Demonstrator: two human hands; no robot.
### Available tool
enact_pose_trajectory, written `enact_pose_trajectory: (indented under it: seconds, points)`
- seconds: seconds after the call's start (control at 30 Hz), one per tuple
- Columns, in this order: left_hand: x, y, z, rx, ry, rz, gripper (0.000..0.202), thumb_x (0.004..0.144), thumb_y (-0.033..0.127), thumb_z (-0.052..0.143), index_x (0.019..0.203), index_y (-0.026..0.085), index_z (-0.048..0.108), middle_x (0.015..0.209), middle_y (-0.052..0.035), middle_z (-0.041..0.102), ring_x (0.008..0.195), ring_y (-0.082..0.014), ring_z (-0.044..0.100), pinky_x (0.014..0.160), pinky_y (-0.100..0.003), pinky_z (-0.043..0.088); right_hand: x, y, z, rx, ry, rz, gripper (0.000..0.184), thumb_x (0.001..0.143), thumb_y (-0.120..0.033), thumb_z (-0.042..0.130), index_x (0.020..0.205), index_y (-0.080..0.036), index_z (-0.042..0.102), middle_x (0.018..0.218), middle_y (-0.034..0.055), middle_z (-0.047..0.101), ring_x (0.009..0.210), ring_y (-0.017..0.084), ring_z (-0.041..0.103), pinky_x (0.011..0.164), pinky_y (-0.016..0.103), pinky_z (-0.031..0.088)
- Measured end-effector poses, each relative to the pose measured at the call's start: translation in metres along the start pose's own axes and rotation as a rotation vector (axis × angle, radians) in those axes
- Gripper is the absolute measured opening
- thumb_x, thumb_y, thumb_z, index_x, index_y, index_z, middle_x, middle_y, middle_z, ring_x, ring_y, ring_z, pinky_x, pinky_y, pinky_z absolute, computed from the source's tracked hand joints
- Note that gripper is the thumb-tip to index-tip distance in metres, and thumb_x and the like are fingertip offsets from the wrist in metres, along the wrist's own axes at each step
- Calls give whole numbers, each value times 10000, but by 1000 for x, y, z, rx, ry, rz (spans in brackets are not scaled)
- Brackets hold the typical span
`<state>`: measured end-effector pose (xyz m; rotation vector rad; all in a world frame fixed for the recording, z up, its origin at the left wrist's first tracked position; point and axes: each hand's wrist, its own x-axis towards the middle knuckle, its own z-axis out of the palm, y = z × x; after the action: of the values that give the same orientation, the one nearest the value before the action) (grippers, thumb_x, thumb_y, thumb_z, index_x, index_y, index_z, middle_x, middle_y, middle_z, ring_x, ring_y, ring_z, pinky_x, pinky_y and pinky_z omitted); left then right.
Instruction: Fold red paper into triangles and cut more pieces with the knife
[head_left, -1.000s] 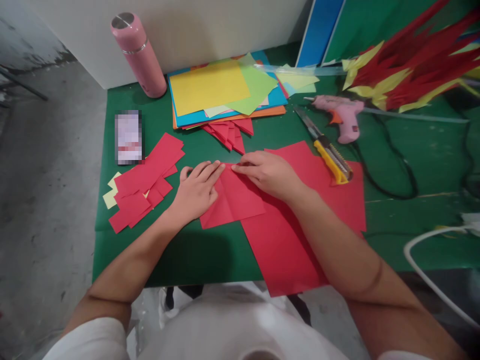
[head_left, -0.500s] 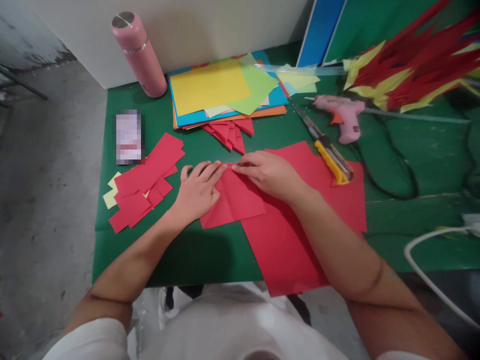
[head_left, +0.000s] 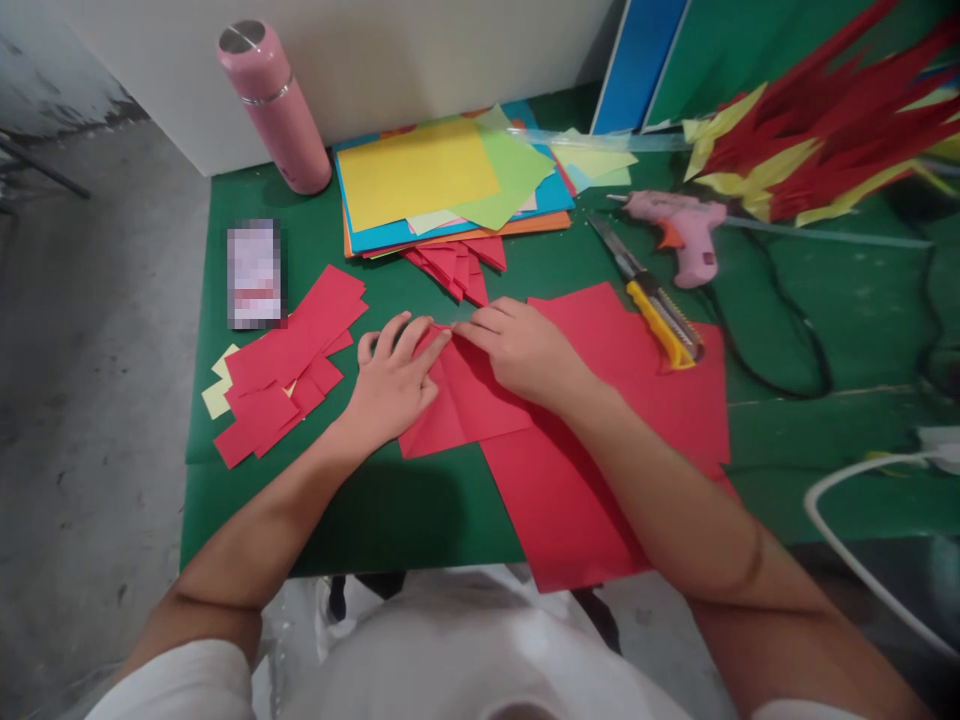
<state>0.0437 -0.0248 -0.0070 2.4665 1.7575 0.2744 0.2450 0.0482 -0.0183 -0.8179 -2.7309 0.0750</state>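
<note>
1 L hand [head_left: 390, 388], spread, pins creased red paper sheet [head_left: 474, 405]; R hand [head_left: 529, 352] curled, grip unclear; slip risks misfold.

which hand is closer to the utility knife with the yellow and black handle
Right. The right hand is on the creased red paper sheet, left of the utility knife; the left hand is on that sheet too, but farther left.
</note>
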Motion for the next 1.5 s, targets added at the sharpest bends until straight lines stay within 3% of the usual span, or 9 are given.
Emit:
enact_pose_trajectory:
  seconds: [0.13,0.43,0.57,0.7,0.9,1.07,1.3,1.5]
  points:
    - [0,0,0,6,-13,6,551,876,160,408,1408,241,526,1363,-126,569,1382,-329,393,1029,-518,310,5,-2,1,14,-55,19,492,911,-35,305,1307,-74,594,965,158,647,868,260,493,741,378,383]
    - [0,3,0,4,-36,12,542,872,139,418,1390,242,542,1358,-141,567,1368,-334,412,1058,-554,295,11,-8,0,-32,-97,57,520,909,-46,340,1357,-156,579,935,139,606,815,249,445,661,368,309]
    - [0,2,1,5,-30,9,537,881,146,413,1392,251,538,1355,-134,567,1373,-332,404,1062,-559,277,6,-2,-5,-45,-71,81,500,904,-45,371,1287,-206,649,914,119,599,793,233,440,639,359,298]
    - [-1,2,2,4,-15,2,544,879,143,414,1395,268,534,1357,-119,574,1365,-326,413,1045,-551,282,-8,12,-11,6,-30,83,417,938,-87,374,1101,-197,742,873,103,607,770,222,447,638,365,317]
    - [-1,2,-1,-23,-40,20,567,883,137,391,1418,280,507,1487,-54,500,1384,-321,382,1035,-535,297,-19,22,-17,82,33,150,372,909,-95,433,915,-247,773,837,88,626,780,248,498,639,390,362]
    - [-1,2,0,-48,-27,15,605,870,130,398,1451,283,470,1470,-49,522,1373,-315,405,1090,-551,257,-15,13,-14,157,75,219,383,882,-100,406,948,-210,767,877,111,672,812,265,542,715,430,421]
    - [-1,1,1,-31,-27,20,589,876,143,388,1455,229,458,1492,-59,498,1398,-301,386,1147,-542,188,-6,-6,-2,223,161,313,220,916,-345,546,988,-175,665,938,126,657,869,272,577,765,407,449]
    - [-2,0,3,-39,-9,42,553,885,149,394,1422,241,488,1515,-58,471,1416,-294,376,1153,-538,201,-3,-9,4,310,177,341,127,880,-226,565,994,-202,617,942,101,651,885,260,592,728,375,452]
